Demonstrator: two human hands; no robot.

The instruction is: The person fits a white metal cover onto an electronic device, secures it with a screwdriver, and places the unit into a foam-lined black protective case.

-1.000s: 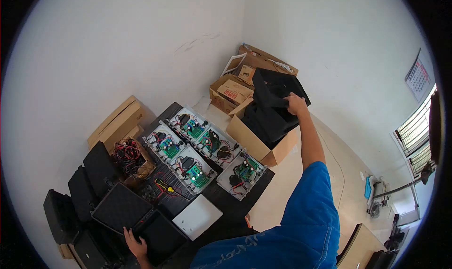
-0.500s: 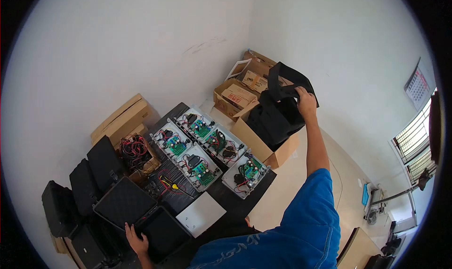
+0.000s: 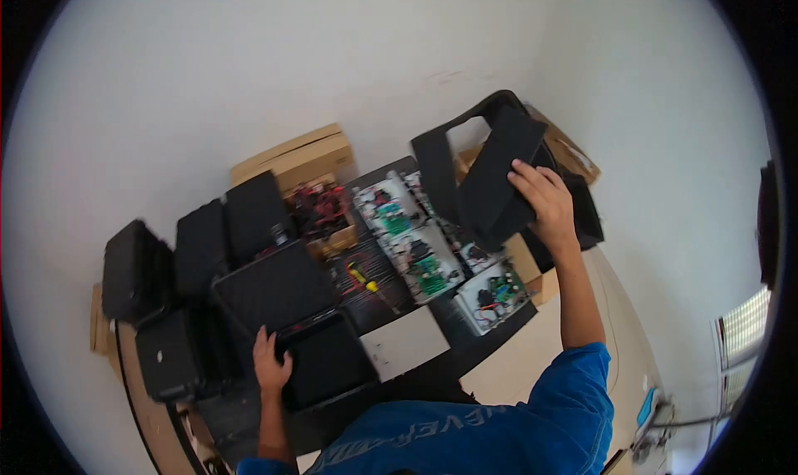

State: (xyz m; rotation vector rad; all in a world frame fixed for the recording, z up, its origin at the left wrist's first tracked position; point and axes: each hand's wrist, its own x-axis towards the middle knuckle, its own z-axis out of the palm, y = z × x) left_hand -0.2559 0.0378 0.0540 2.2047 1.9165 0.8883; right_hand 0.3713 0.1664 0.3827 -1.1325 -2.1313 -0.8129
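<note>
My right hand (image 3: 544,202) grips a black foam piece (image 3: 499,172), an angular frame with an opening, raised above the right end of the table. My left hand (image 3: 271,360) rests at the left edge of an open black case (image 3: 324,360), near its hinge, with its fingers apart. The padded lid (image 3: 274,288) leans back behind it. Right of the case lies a flat light-grey panel (image 3: 406,344). A yellow-handled tool (image 3: 362,276) lies behind the panel.
Grey trays with green circuit boards (image 3: 428,267) stand on the black table. Closed black cases (image 3: 133,271) are at the left. A box of red and black wires (image 3: 320,213) sits behind. More black foam (image 3: 582,213) is at the right, over a cardboard box (image 3: 544,285).
My right hand has lifted the black foam piece away from the cardboard box and brought it over the trays. The view has turned and shifted. My left hand stays by the open case.
</note>
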